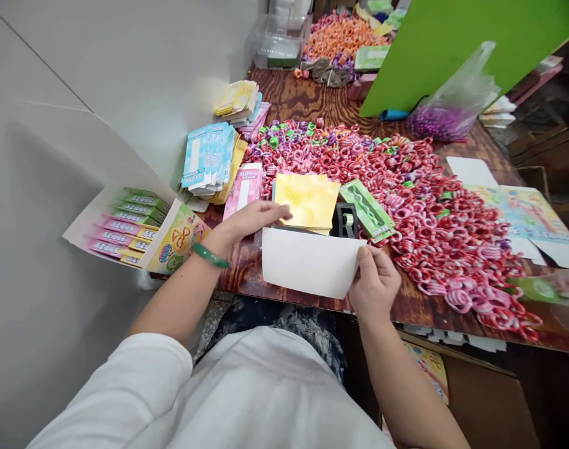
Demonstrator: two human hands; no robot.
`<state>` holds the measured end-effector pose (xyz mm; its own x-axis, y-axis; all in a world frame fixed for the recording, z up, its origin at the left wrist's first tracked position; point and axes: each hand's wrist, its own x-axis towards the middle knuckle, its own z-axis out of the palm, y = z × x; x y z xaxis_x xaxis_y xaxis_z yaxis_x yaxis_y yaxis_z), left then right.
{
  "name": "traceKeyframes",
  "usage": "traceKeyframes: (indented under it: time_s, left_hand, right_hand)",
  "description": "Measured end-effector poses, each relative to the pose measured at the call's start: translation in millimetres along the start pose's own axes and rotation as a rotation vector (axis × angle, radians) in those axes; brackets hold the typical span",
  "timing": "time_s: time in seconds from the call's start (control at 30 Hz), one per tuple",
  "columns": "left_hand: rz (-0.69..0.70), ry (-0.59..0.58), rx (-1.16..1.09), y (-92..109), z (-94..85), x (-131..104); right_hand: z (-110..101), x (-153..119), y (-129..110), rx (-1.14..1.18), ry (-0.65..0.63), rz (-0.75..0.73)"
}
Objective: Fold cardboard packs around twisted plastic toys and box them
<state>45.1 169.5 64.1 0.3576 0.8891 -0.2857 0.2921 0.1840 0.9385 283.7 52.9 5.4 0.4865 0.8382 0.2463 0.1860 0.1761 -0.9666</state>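
My right hand (375, 280) pinches the right edge of a blank white card (307, 262), held tilted over the table's front edge. Stretched out, the fingers of my left hand (260, 218) lie over the left side of a stack of yellow cards (307, 199); whether they press on it I cannot tell. That hand is open, with a green bangle (210, 255) on the wrist. Right behind the white card stands a black tape dispenser (347, 219), partly hidden. Beside it leans a green windowed box (368, 209) with a twisted piece inside.
A large heap of red, pink and green striped rings (359, 149) covers the table's middle and right. At left stands an open display carton (169, 234) holding small boxes. Blue cards (209, 153) are stacked behind my left hand. A plastic bag of purple beads (445, 112) sits back right.
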Motion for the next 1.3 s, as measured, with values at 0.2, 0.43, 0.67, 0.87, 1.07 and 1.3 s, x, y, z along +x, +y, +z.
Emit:
traceKeyframes:
  time_s: [0.2, 0.43, 0.67, 0.87, 1.07, 1.3]
  left_hand:
    - [0.09, 0.083, -0.142, -49, 17.6, -37]
    - [0.207, 0.165, -0.004, -58, 24.2, -51]
    - [0.082, 0.177, -0.039, -61, 23.8, -49]
    - [-0.084, 0.137, -0.078, -97, 29.7, -28]
    - [-0.068, 0.159, 0.068, -127, 34.1, -14]
    - [0.082, 0.122, 0.466, -119, 21.4, -2]
  right_hand:
    - [18, -16, 29, 0.072, -0.161, 0.157]
    - [22, -15, 41, 0.139, -0.33, 0.251]
    - [19, 7, 37, 0.151, -0.444, 0.363]
    - [26, 13, 59, -0.077, -0.591, 0.397]
    - [38, 24, 76, -0.208, -0.705, 0.365]
    - [51, 26, 91, -0.367, -0.74, 0.203]
